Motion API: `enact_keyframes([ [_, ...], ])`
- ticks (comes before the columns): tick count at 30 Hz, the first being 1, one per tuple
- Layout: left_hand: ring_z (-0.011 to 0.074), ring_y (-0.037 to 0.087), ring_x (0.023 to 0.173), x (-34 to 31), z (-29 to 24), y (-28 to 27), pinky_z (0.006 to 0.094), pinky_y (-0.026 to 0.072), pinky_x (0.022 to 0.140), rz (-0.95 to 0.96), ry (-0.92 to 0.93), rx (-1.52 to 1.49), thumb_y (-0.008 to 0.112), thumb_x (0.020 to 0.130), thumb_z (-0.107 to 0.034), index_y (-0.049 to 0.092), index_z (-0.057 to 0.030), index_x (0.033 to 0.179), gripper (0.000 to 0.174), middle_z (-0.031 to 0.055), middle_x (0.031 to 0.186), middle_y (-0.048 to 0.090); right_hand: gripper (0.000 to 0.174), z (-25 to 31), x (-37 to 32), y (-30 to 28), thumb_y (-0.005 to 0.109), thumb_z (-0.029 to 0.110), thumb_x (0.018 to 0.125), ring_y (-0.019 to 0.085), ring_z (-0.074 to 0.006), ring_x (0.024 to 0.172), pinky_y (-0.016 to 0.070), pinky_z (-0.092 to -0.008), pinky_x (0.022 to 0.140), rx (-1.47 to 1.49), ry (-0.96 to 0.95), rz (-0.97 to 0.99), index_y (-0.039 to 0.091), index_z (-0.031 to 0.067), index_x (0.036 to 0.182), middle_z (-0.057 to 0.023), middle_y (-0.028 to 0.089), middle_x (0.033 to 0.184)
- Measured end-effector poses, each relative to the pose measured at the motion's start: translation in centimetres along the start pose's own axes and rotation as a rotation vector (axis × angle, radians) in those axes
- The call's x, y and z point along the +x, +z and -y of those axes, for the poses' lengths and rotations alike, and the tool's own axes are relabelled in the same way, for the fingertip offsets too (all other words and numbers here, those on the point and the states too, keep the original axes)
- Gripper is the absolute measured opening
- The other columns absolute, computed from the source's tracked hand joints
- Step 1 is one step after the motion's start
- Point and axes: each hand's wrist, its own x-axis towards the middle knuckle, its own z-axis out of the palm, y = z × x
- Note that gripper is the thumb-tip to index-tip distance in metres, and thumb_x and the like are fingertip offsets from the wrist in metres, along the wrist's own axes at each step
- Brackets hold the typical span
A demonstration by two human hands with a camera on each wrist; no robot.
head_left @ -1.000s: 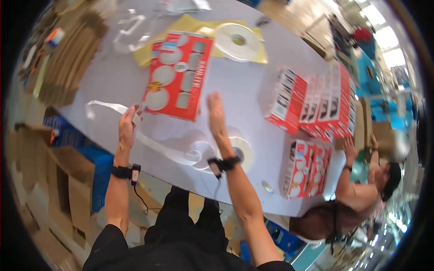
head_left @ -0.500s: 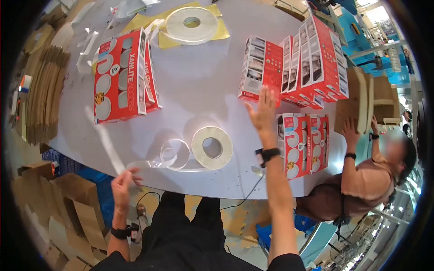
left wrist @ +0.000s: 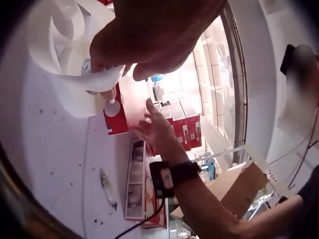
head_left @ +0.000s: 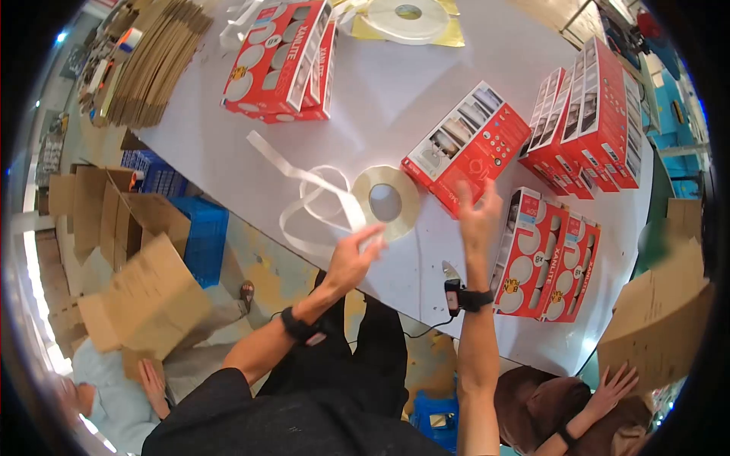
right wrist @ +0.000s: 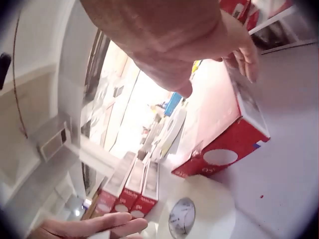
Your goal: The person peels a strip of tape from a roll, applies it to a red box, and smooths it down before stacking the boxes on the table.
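Observation:
Near the table's front edge, my left hand (head_left: 351, 262) pinches a white tape strip (head_left: 334, 188) that loops beside a tape roll (head_left: 385, 201) lying flat. Over the near end of a red XANLITE box (head_left: 475, 144) is my right hand (head_left: 480, 224), thumb and fingers on different sides of it in the right wrist view. That box (right wrist: 219, 124) lies slanted, its corner right at the roll (right wrist: 199, 209). In the left wrist view, the strip (left wrist: 92, 79) runs up to the left fingers, and the right hand (left wrist: 159, 129) is behind.
More red boxes (head_left: 585, 114) stand at the right, with two (head_left: 544, 254) nearer me. Others (head_left: 281, 64) are stacked at the left back, by a larger roll (head_left: 408, 17) on yellow paper. Flat cardboard (head_left: 156, 64) lines the left. Two people handle cartons (head_left: 148, 296) at the sides.
The right hand has moved from the air onto the standing red box, which has come nearer and turned. My left hand, with the strip, has moved right towards the roll. The head view has turned.

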Motion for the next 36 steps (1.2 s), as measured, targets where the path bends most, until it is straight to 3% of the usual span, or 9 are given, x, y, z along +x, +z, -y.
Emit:
enact_keyframes([
  [4,0.0378,0.068,0.114,9.1,-0.9,1.7,0.0453,0.0504,0.102,-0.392,0.367,0.195,0.062,0.102,-0.027,0.059,0.0052,0.141,0.051,0.0258,0.124,0.072,0.068,-2.7,-0.2,0.7,0.078,0.052,0.092,0.071,-0.0312,0.104,0.0539,-0.0405,0.092,0.220,0.422,0.164,0.068,-0.0065,0.124,-0.0194,0.074,0.115],
  [9,0.0479,0.050,0.132,16.1,-2.6,2.9,0.0488,0.0375,0.117,-0.270,0.141,0.526,0.060,0.100,-0.051,0.049,0.0080,0.148,0.077,0.0313,0.125,0.067,0.056,-2.7,0.1,6.6,0.079,0.046,0.093,0.072,-0.0226,0.098,0.0551,-0.0350,0.089,0.603,0.490,0.115,0.073,-0.0049,0.117,-0.0135,0.077,0.111],
  [13,0.0462,0.044,0.140,20.6,-2.6,2.5,0.0476,0.0321,0.121,-0.187,0.135,0.346,0.065,0.097,-0.055,0.037,0.0123,0.154,0.093,0.0358,0.150,0.049,0.050,-0.3,1.7,8.3,0.077,0.038,0.096,0.066,-0.0151,0.088,0.0543,-0.0326,0.074,0.852,0.538,-0.004,0.068,-0.0004,0.127,-0.0072,0.074,0.110],
  [16,0.0376,0.052,0.137,19.9,-4.1,3.0,0.0434,0.0361,0.119,-0.273,0.434,-0.056,0.076,0.092,-0.048,0.023,0.0130,0.160,0.105,0.0331,0.152,0.050,0.049,4.7,2.7,6.2,0.076,0.040,0.096,0.066,-0.0138,0.083,0.0543,-0.0324,0.071,0.893,0.664,0.095,0.068,0.0040,0.128,-0.0044,0.074,0.109],
  [20,0.0248,0.066,0.116,13.3,-12.7,3.2,0.0369,0.0536,0.099,-0.160,0.365,-0.299,0.081,0.087,-0.026,0.035,0.0046,0.152,0.085,0.0209,0.135,0.063,0.049,11.1,0.7,5.3,0.066,0.049,0.103,0.066,-0.0163,0.078,0.0554,-0.0320,0.073,1.220,0.577,0.247,0.069,0.0006,0.110,-0.0044,0.069,0.094],
  [23,0.0298,0.070,0.113,11.0,-16.3,0.0,0.0399,0.0562,0.096,-0.296,0.550,-0.032,0.081,0.080,-0.018,0.051,-0.0007,0.141,0.070,0.0190,0.123,0.070,0.060,15.6,-2.8,1.5,0.051,0.052,0.109,0.069,-0.0163,0.102,0.0550,-0.0319,0.085,1.367,0.574,0.530,0.055,0.0028,0.144,-0.0092,0.069,0.123],
  [25,0.0311,0.071,0.112,9.0,-19.8,-2.3,0.0402,0.0566,0.096,-0.202,0.649,0.179,0.080,0.077,-0.015,0.057,-0.0012,0.138,0.066,0.0193,0.121,0.071,0.064,16.2,-6.4,-3.1,0.054,0.045,0.110,0.070,-0.0203,0.103,0.0556,-0.0356,0.095,1.238,0.563,0.542,0.041,-0.0013,0.154,-0.0120,0.068,0.130],
  [31,0.0363,0.067,0.105,8.3,-23.4,0.9,0.0428,0.0541,0.094,0.409,0.917,0.624,0.078,0.071,-0.014,0.065,-0.0093,0.134,0.064,0.0174,0.117,0.073,0.097,15.0,-11.0,-12.8,0.084,0.020,0.090,0.055,-0.0350,0.133,0.0493,-0.0490,0.107,0.216,0.109,-0.248,0.024,0.0046,0.165,-0.0224,0.041,0.159],
  [36,0.0338,0.062,0.113,8.6,-24.6,5.0,0.0425,0.0505,0.101,0.743,1.018,0.723,0.081,0.071,-0.018,0.064,-0.0114,0.134,0.066,0.0149,0.117,0.072,0.101,11.9,-8.7,-17.6,0.090,0.018,0.078,0.039,-0.0426,0.146,0.0401,-0.0527,0.116,-0.260,-0.190,-0.294,0.034,0.0103,0.162,-0.0208,0.036,0.162],
])
